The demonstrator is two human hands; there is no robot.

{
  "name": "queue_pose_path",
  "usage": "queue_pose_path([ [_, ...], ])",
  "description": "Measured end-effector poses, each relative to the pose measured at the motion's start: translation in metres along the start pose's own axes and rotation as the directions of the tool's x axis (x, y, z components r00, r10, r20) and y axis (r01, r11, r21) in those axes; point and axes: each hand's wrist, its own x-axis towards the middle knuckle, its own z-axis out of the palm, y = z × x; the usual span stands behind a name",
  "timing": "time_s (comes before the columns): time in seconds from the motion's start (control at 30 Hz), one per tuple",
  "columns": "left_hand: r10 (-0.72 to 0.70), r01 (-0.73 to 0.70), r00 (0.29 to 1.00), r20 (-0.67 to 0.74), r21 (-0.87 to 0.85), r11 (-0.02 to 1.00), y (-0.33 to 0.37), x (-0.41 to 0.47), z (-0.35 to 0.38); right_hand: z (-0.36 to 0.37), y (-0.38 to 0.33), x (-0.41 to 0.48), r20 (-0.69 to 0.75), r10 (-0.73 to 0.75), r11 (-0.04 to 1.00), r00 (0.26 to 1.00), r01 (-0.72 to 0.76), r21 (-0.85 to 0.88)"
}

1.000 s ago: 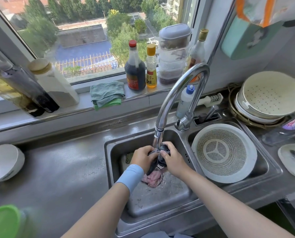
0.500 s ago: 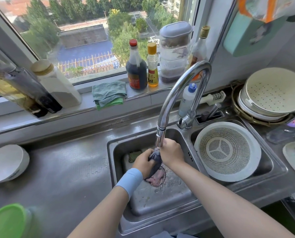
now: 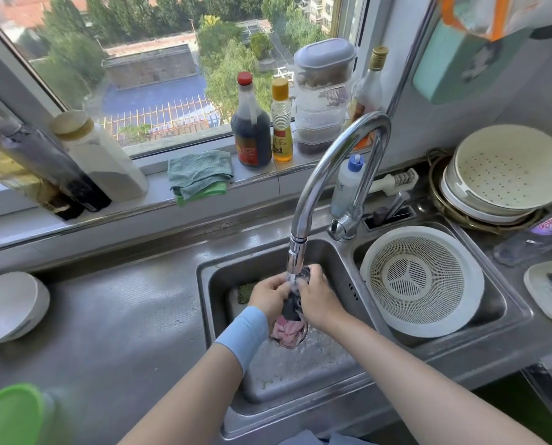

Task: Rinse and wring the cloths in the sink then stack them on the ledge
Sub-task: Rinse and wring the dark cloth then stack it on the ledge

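Both hands are in the left of the two basins of the sink [image 3: 213,316], directly under the faucet [image 3: 332,155], whose spout runs water onto them. The left hand [image 3: 269,298], with a pale blue wristband [image 3: 244,337] on its wrist, and the right hand [image 3: 319,303] each have their fingers curled tightly round one dark cloth [image 3: 292,308], bunched between them, with its pink underside hanging down toward the basin floor. A second cloth, a green cloth [image 3: 244,292], lies on the basin floor just behind the left hand. Two more are stacked on the ledge [image 3: 157,186] under the window: a teal cloth [image 3: 200,170] on top of a bright green cloth [image 3: 212,190]. The right basin holds one white colander [image 3: 420,281]. Two sauce bottles [image 3: 250,123] stand on the ledge just right of the stack.
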Motion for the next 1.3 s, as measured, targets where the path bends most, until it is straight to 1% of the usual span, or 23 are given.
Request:
queue_pose_path([
  [0.07, 0.006, -0.003, 0.998, -0.069, 0.03, 1.0, -0.001, 0.001, 0.0, 0.004, -0.004, 0.005, -0.063, 0.08, 0.997, 0.995, -0.08, 0.002],
  [0.13, -0.011, 0.02, 0.99, -0.137, 0.069, 0.997, 0.001, 0.003, -0.004, 0.013, -0.006, 0.001, -0.032, -0.035, 0.992, 0.999, 0.03, -0.126],
  [0.2, -0.023, 0.05, 0.981, -0.195, 0.136, 0.989, -0.001, 0.004, -0.01, 0.02, -0.006, -0.005, 0.054, -0.156, 0.96, 0.986, 0.165, -0.228],
  [0.27, -0.008, 0.039, 0.986, -0.166, 0.185, 0.982, -0.005, 0.002, -0.011, 0.015, -0.008, 0.001, 0.03, -0.111, 0.97, 0.993, 0.115, -0.216],
  [0.33, 0.019, 0.001, 0.996, -0.088, 0.225, 0.974, -0.009, -0.002, -0.006, 0.003, -0.008, 0.009, -0.074, 0.028, 0.991, 0.997, -0.037, -0.127],
  [0.37, 0.036, -0.017, 0.997, -0.069, 0.256, 0.967, -0.008, -0.005, -0.002, 0.0, -0.006, 0.012, -0.103, 0.061, 0.991, 0.993, -0.073, -0.113],
  [0.4, 0.051, -0.025, 0.995, -0.083, 0.29, 0.957, -0.006, -0.005, -0.002, 0.001, -0.006, 0.01, -0.096, 0.045, 0.989, 0.994, -0.058, -0.136],
  [0.5, 0.048, 0.009, 0.98, -0.195, 0.283, 0.959, 0.004, -0.002, -0.01, 0.017, -0.008, -0.005, 0.032, -0.144, 0.957, 0.989, 0.147, -0.25],
  [0.53, 0.045, 0.015, 0.979, -0.2, 0.292, 0.956, 0.004, 0.0, -0.012, 0.02, -0.009, -0.009, 0.053, -0.162, 0.948, 0.985, 0.17, -0.269],
  [0.63, 0.075, -0.031, 0.991, -0.115, 0.347, 0.937, 0.001, -0.004, -0.009, 0.008, -0.01, 0.004, -0.012, -0.03, 0.984, 0.999, 0.028, -0.177],
  [0.67, 0.084, -0.046, 0.992, -0.095, 0.347, 0.937, 0.0, -0.005, -0.007, 0.003, -0.01, 0.009, -0.046, 0.015, 0.987, 0.999, -0.023, -0.158],
  [0.7, 0.088, -0.053, 0.992, -0.092, 0.335, 0.941, 0.0, -0.004, -0.007, 0.001, -0.011, 0.008, -0.071, 0.012, 0.986, 0.997, -0.024, -0.168],
  [0.77, 0.095, -0.053, 0.986, -0.138, 0.278, 0.959, 0.004, 0.0, -0.008, 0.006, -0.014, 0.002, -0.042, -0.082, 0.959, 0.996, 0.068, -0.275],
  [0.83, 0.081, -0.046, 0.977, -0.196, 0.176, 0.983, 0.008, 0.001, -0.008, 0.014, -0.015, -0.004, 0.046, -0.141, 0.929, 0.989, 0.148, -0.339],
  [0.87, 0.067, -0.043, 0.979, -0.19, 0.13, 0.991, 0.009, -0.001, -0.006, 0.013, -0.014, -0.004, 0.057, -0.127, 0.943, 0.99, 0.138, -0.304],
  [0.97, 0.061, -0.051, 0.993, -0.1, 0.102, 0.993, 0.01, -0.01, -0.001, 0.002, -0.017, -0.003, 0.025, 0.049, 0.999, 0.998, -0.048, -0.007],
  [1.03, 0.041, -0.024, 0.99, -0.135, 0.123, 0.992, 0.008, -0.007, -0.005, 0.003, -0.019, -0.003, 0.019, 0.137, 0.982, 0.99, -0.138, 0.131],
  [1.07, 0.009, 0.009, 0.987, -0.163, 0.112, 0.994, 0.009, -0.006, -0.007, 0.004, -0.02, -0.002, 0.011, 0.214, 0.945, 0.977, -0.21, 0.252],
  [1.13, -0.095, 0.095, 0.98, -0.177, -0.009, 0.995, 0.007, -0.007, -0.008, 0.002, -0.016, 0.005, 0.087, 0.343, 0.75, 0.935, -0.328, 0.575],
  [1.2, -0.173, 0.161, 0.98, -0.096, -0.124, 0.979, 0.006, -0.012, -0.006, -0.004, -0.006, 0.012, 0.199, 0.335, 0.559, 0.921, -0.364, 0.745],
  [1.23, -0.156, 0.147, 0.986, -0.058, -0.132, 0.98, 0.003, -0.013, -0.005, -0.007, -0.005, 0.011, 0.23, 0.291, 0.538, 0.929, -0.357, 0.764],
  [1.27, -0.115, 0.107, 0.992, -0.054, -0.132, 0.985, 0.001, -0.015, -0.003, -0.008, -0.004, 0.008, 0.242, 0.223, 0.583, 0.944, -0.328, 0.744],
  [1.3, -0.077, 0.066, 0.995, -0.063, -0.157, 0.985, -0.001, -0.015, -0.002, -0.006, -0.002, 0.005, 0.213, 0.15, 0.685, 0.965, -0.257, 0.682],
])
